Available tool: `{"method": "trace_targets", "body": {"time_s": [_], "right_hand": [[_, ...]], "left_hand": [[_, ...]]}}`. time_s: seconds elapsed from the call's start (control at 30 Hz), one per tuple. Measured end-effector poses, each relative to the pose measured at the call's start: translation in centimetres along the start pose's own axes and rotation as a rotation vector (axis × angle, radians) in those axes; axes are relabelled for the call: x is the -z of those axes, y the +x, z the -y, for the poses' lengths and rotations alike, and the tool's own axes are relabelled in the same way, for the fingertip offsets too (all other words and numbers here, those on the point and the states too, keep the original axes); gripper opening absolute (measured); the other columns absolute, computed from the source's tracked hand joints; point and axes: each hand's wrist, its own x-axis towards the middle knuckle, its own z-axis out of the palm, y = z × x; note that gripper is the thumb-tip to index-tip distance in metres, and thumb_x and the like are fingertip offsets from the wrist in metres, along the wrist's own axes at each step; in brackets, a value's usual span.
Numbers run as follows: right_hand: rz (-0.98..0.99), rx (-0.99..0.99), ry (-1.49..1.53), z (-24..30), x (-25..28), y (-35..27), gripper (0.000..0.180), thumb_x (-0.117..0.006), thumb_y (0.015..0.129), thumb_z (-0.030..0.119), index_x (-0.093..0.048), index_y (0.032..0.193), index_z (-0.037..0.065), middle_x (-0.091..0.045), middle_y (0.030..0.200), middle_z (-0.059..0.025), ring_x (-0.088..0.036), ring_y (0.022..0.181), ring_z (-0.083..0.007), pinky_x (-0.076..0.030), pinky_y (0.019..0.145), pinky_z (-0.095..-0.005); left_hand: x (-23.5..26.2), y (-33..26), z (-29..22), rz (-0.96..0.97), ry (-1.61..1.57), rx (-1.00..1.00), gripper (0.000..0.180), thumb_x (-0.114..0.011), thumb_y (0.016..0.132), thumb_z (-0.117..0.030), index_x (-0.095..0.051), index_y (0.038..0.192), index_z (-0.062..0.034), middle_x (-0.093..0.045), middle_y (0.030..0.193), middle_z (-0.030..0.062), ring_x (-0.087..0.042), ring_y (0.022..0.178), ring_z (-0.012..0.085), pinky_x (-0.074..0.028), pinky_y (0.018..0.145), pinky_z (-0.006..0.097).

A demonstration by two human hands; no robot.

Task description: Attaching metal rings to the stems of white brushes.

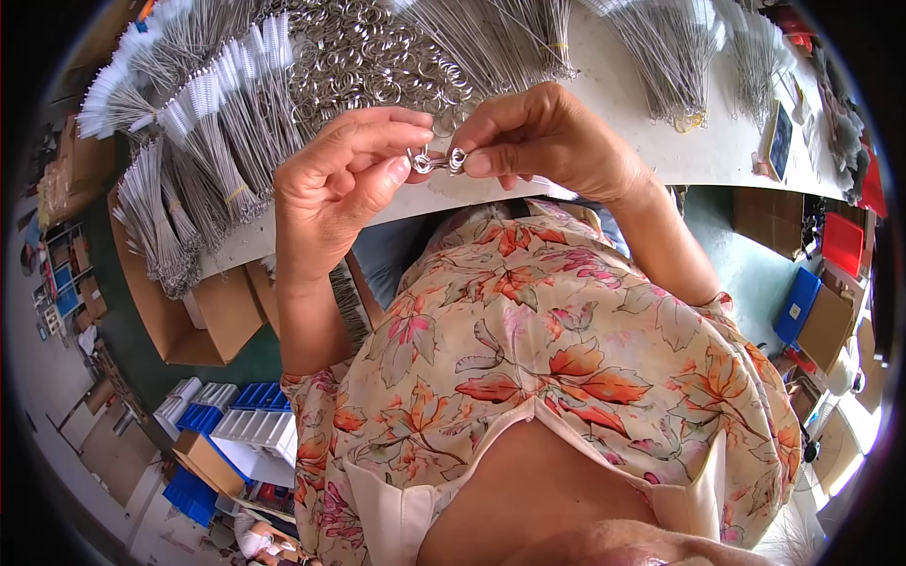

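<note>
Floral shirt (514, 321) lies below right fingers (500, 160) pinching metal rings (457, 161).

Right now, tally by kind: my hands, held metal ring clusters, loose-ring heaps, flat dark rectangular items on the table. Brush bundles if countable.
Hands: 2 (left hand, right hand)
Held metal ring cluster: 1
Loose-ring heap: 1
Flat dark rectangular item: 1
Total: 5

Brush bundles overlap too much to count; left out.

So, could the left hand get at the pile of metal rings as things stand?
Probably yes: the pile of rings lies on the table just beyond the left hand, nothing visibly between, though it is occupied with a small metal piece.
</note>
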Motion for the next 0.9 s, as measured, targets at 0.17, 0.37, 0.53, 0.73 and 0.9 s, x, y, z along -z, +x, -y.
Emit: {"method": "trace_targets", "body": {"time_s": [0.17, 0.37, 0.53, 0.73, 0.9], "right_hand": [[-0.016, 0.009, 0.058, -0.2, 0.4, 0.0, 0.018, -0.068, 0.078, 0.019, -0.067, 0.087, 0.004, -0.059, 0.064, -0.0002, -0.050, 0.054, -0.0058, -0.039, 0.050, -0.0206], [-0.090, 0.006, 0.305, 2.4, 0.0, 0.0, 0.019, -0.065, 0.082, 0.021, -0.066, 0.089, 0.003, -0.058, 0.064, 0.0016, -0.049, 0.054, -0.0031, -0.037, 0.047, -0.0181], [-0.158, 0.108, 0.233, 3.5, -0.6, 1.0, 0.019, -0.064, 0.083, 0.020, -0.065, 0.090, 0.003, -0.059, 0.068, 0.0002, -0.048, 0.053, -0.0035, -0.037, 0.048, -0.0177], [-0.069, 0.097, 0.127, 4.6, 0.4, 1.7, 0.015, -0.064, 0.082, 0.014, -0.063, 0.091, 0.001, -0.059, 0.072, -0.0001, -0.051, 0.055, -0.0046, -0.039, 0.046, -0.0183], [0.157, -0.020, 0.105, 5.3, 2.2, 2.5, 0.015, -0.065, 0.080, 0.008, -0.065, 0.093, 0.001, -0.065, 0.076, -0.0031, -0.055, 0.057, -0.0053, -0.044, 0.050, -0.0177]], "left_hand": [[-0.3, 0.3, 0.5, -0.022, -0.036, -0.041, 0.019, -0.055, 0.080, 0.007, -0.062, 0.097, 0.0029, -0.059, 0.103, 0.0154, -0.061, 0.088, 0.0160, -0.055, 0.072, 0.026], [-2.5, 0.7, -0.3, -0.217, 0.119, -0.181, 0.029, -0.058, 0.075, 0.012, -0.057, 0.103, 0.0082, -0.059, 0.101, 0.0154, -0.063, 0.085, 0.0170, -0.053, 0.073, 0.025], [-2.6, 1.3, -0.4, -0.304, 0.262, -0.312, 0.033, -0.060, 0.071, 0.014, -0.057, 0.103, 0.0090, -0.060, 0.099, 0.0162, -0.064, 0.081, 0.0182, -0.053, 0.072, 0.025], [-1.7, 2.1, -0.3, -0.292, 0.305, -0.443, 0.030, -0.061, 0.070, 0.014, -0.059, 0.100, 0.0096, -0.062, 0.096, 0.0165, -0.064, 0.080, 0.0181, -0.054, 0.071, 0.024], [-1.4, 2.0, -1.1, -0.184, 0.330, -0.440, 0.027, -0.061, 0.070, 0.015, -0.060, 0.097, 0.0103, -0.061, 0.098, 0.0181, -0.063, 0.082, 0.0194, -0.055, 0.072, 0.026]]}}
